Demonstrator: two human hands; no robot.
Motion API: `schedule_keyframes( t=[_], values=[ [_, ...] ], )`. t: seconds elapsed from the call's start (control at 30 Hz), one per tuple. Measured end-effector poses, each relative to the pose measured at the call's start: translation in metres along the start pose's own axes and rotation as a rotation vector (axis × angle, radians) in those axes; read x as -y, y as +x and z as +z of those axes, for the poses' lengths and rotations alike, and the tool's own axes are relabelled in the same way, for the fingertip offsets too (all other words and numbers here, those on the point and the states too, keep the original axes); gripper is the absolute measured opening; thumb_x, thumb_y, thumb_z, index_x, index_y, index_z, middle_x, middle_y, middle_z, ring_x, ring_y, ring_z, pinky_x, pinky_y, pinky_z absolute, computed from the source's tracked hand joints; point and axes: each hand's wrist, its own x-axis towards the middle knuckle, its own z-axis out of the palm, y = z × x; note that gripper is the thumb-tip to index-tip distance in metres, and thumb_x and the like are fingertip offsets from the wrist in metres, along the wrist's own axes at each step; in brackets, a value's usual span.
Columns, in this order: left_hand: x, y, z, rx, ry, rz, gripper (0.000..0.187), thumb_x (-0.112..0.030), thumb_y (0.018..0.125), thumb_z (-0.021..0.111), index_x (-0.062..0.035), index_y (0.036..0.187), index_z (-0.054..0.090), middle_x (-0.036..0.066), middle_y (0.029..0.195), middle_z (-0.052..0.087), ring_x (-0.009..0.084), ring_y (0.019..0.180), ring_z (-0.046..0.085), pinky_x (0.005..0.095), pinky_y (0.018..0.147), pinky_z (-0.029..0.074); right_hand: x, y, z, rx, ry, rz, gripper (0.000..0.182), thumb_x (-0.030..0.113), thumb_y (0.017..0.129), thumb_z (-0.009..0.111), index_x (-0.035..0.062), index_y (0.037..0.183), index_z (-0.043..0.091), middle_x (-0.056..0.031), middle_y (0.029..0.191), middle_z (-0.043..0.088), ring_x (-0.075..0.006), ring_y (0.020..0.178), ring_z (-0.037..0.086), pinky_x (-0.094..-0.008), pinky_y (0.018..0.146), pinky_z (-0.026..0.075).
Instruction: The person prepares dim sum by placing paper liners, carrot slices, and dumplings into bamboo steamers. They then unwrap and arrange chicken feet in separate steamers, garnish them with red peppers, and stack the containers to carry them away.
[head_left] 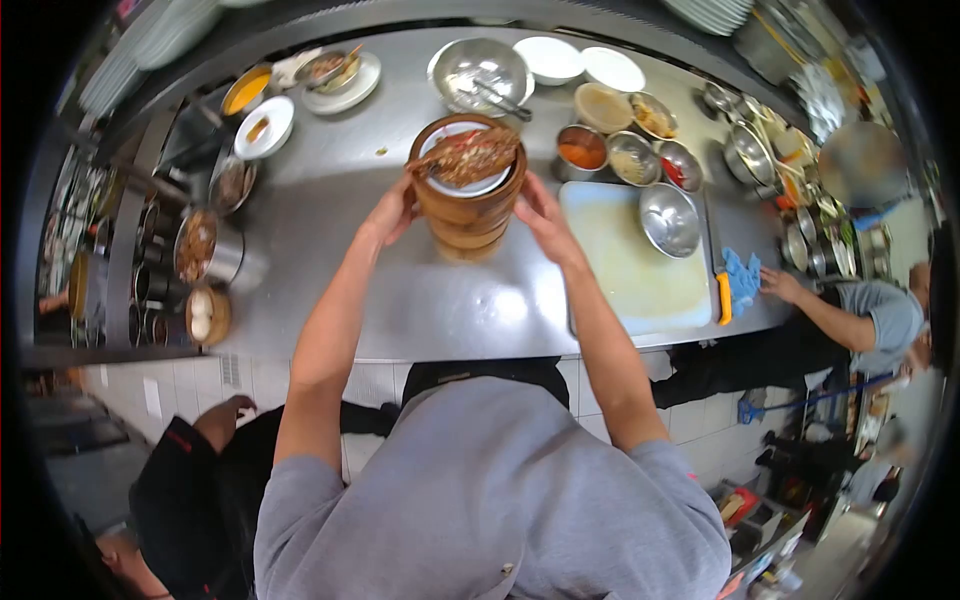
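Observation:
A tall stack of round bamboo steamers (468, 215) stands upright over the steel table in front of me. In its top tier sits a white plate (488, 187) bearing a reddish-brown piece of food (470, 157). My left hand (393, 209) holds the stack's left side, its fingers curved against the bamboo. On the opposite side my right hand (543, 217) grips the stack in the same way. The fingers of both hands are partly hidden behind the steamers. Whether the stack's base touches the table cannot be told.
A cutting board (620, 280) with a steel bowl (670, 220) lies right, beside a yellow-handled knife (724, 298). A co-worker's hand (783, 286) is near a blue cloth (742, 279). Ingredient containers line the back. A metal pot (228, 250) stands left. Another person is at the lower left.

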Motion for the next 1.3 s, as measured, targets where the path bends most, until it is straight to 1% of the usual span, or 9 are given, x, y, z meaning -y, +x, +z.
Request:
schedule_keyframes(
  t=[0.1, 0.17, 0.3, 0.47, 0.7, 0.8, 0.9, 1.03, 1.3],
  values=[
    [0.006, 0.022, 0.002, 0.041, -0.112, -0.218, 0.066, -0.060, 0.107, 0.026, -0.0155, 0.149, 0.050, 0.004, 0.150, 0.055, 0.0218, 0.135, 0.053, 0.0434, 0.108, 0.043, -0.042, -0.007, 0.001, -0.159, -0.034, 0.287, 0.086, 0.074, 0.098, 0.039, 0.0171, 0.162, 0.029, -0.0042, 0.163, 0.036, -0.0253, 0.151, 0.029, -0.0519, 0.119, 0.025],
    [0.000, 0.027, 0.007, 0.083, -0.020, -0.235, 0.069, -0.064, 0.105, 0.026, -0.0159, 0.147, 0.052, 0.005, 0.144, 0.060, 0.0222, 0.130, 0.058, 0.0424, 0.105, 0.046, -0.053, -0.026, 0.018, -0.184, -0.039, 0.403, 0.087, 0.079, 0.098, 0.027, 0.0206, 0.162, 0.027, -0.0013, 0.163, 0.034, -0.0248, 0.151, 0.027, -0.0546, 0.116, 0.029],
    [0.008, 0.027, 0.004, 0.170, 0.044, -0.303, 0.068, -0.066, 0.102, 0.038, -0.0151, 0.145, 0.053, 0.007, 0.141, 0.063, 0.0216, 0.124, 0.062, 0.0419, 0.101, 0.051, -0.068, -0.069, 0.044, -0.373, 0.043, 0.259, 0.081, 0.075, 0.101, 0.031, 0.0211, 0.161, 0.028, -0.0030, 0.163, 0.032, -0.0243, 0.150, 0.029, -0.0563, 0.110, 0.036],
    [0.054, 0.001, 0.017, 0.370, 0.064, -0.297, 0.061, -0.057, 0.101, 0.052, -0.0136, 0.144, 0.054, 0.006, 0.138, 0.064, 0.0220, 0.124, 0.062, 0.0432, 0.105, 0.050, -0.073, -0.142, 0.055, -0.611, 0.073, 0.381, 0.071, 0.066, 0.105, 0.035, 0.0172, 0.156, 0.037, -0.0054, 0.155, 0.041, -0.0239, 0.145, 0.036, -0.0530, 0.109, 0.038],
    [0.095, -0.062, 0.054, 0.575, 0.175, -0.414, 0.069, -0.064, 0.101, 0.045, -0.0182, 0.153, 0.044, 0.004, 0.146, 0.056, 0.0185, 0.128, 0.057, 0.0427, 0.104, 0.048, -0.100, -0.240, 0.077, -0.995, 0.198, 0.701, 0.047, 0.050, 0.108, 0.041, 0.0137, 0.133, 0.056, -0.0046, 0.122, 0.062, -0.0190, 0.111, 0.059, -0.0400, 0.089, 0.048],
    [0.092, -0.084, 0.072, 0.638, 0.178, -0.465, 0.073, -0.067, 0.100, 0.046, -0.0208, 0.155, 0.040, 0.003, 0.147, 0.054, 0.0183, 0.127, 0.056, 0.0421, 0.101, 0.049, -0.110, -0.259, 0.087, -1.117, 0.455, 0.833, 0.060, 0.063, 0.102, 0.044, 0.0126, 0.129, 0.061, -0.0004, 0.119, 0.069, -0.0173, 0.109, 0.063, -0.0372, 0.085, 0.052],
    [0.092, -0.103, 0.081, 0.652, 0.163, -0.484, 0.077, -0.070, 0.098, 0.048, -0.0214, 0.156, 0.038, 0.003, 0.147, 0.053, 0.0186, 0.128, 0.055, 0.0423, 0.100, 0.049, -0.086, -0.250, 0.099, -1.049, 0.849, 0.353, 0.059, 0.062, 0.100, 0.044, 0.0134, 0.126, 0.065, 0.0000, 0.109, 0.074, -0.0179, 0.100, 0.069, -0.0356, 0.082, 0.057],
    [0.097, -0.126, 0.083, 0.625, 0.107, -0.465, 0.082, -0.070, 0.095, 0.052, -0.0193, 0.157, 0.035, 0.005, 0.152, 0.048, 0.0206, 0.135, 0.050, 0.0459, 0.107, 0.046, -0.092, -0.247, 0.089, -1.009, 0.967, 0.275, 0.054, 0.056, 0.100, 0.045, 0.0127, 0.124, 0.068, -0.0061, 0.120, 0.073, -0.0241, 0.111, 0.068, -0.0422, 0.098, 0.055],
    [0.117, -0.179, 0.114, 0.648, 0.089, -0.520, 0.090, -0.061, 0.095, 0.062, -0.0155, 0.161, 0.023, 0.007, 0.158, 0.039, 0.0228, 0.141, 0.045, 0.0471, 0.115, 0.042, -0.122, -0.314, 0.071, -0.938, 1.155, 0.209, 0.053, 0.052, 0.099, 0.055, 0.0076, 0.126, 0.067, -0.0108, 0.121, 0.072, -0.0263, 0.109, 0.068, -0.0435, 0.100, 0.054]
  ],
)
